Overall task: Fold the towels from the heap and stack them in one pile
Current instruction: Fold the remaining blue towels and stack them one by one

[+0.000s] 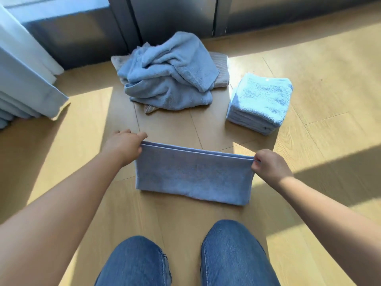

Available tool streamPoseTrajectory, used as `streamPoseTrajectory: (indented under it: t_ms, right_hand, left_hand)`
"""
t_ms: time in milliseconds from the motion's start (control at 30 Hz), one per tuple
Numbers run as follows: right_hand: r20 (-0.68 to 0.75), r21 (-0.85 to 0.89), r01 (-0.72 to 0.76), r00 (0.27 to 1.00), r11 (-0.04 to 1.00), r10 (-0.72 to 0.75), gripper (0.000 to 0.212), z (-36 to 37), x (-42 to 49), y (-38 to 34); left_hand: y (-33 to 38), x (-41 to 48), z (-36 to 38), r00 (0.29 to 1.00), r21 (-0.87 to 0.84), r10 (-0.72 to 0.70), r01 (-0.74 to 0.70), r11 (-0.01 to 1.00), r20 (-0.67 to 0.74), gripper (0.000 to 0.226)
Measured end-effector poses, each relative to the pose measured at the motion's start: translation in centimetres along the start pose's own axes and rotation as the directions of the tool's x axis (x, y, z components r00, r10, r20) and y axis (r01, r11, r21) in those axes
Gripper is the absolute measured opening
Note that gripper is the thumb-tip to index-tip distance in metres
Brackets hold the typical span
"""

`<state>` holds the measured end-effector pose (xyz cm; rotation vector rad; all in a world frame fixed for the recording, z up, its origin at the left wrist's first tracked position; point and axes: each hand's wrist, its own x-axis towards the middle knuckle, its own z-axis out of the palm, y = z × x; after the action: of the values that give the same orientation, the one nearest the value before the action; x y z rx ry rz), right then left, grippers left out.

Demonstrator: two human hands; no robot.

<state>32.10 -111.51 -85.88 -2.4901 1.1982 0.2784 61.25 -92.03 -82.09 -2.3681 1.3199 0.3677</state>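
Here the half-folded towel [191, 176] is pinched at both far corners by the left hand [123, 144] and the right hand [270, 166], so that its layers are held even for another fold.

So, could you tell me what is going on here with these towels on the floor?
A person is partway through folding a blue towel. The left hand and the right hand each pinch one far corner of it, and the towel is already doubled over. Beyond it on the wooden floor lies the heap of unfolded towels. To the right of the heap stands a neat pile of folded ones.
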Motion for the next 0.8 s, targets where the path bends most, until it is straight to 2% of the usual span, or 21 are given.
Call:
streamPoseTrajectory:
  t_ms: [167,267,400,633,800]
  right_hand:
    - [-0.18,-0.021,0.175,0.968,0.984,-0.175,0.014,-6.6,-0.5,-2.9]
    - [-0.337,-0.075,0.277,0.897,0.958,-0.286,0.013,-10.6,-1.4,-4.5]
    - [-0.363,-0.135,0.361,0.848,0.923,-0.385,0.012,-15.1,-2.8,-6.1]
    - [-0.427,-0.097,0.366,0.825,0.925,-0.371,0.014,-19.3,-4.1,-7.8]
    - [-0.475,-0.069,0.389,0.797,0.919,-0.373,0.013,-20.2,-4.9,-8.2]
  left_hand:
    - [-3.1,-4.1,-3.8,0.983,0.161,-0.017,0.047,0.986,-0.18,0.032]
    - [-4.9,-6.6,-6.2,0.959,0.055,-0.102,0.121,0.991,-0.264,0.033]
    - [-6.7,-9.7,-9.5,0.909,-0.043,-0.184,0.181,0.983,-0.375,0.033]
    - [-8.4,-12.6,-13.5,0.852,-0.091,-0.24,0.224,0.97,-0.465,0.032]
    - [-8.8,-13.6,-14.8,0.879,-0.075,-0.226,0.214,0.974,-0.42,0.03]
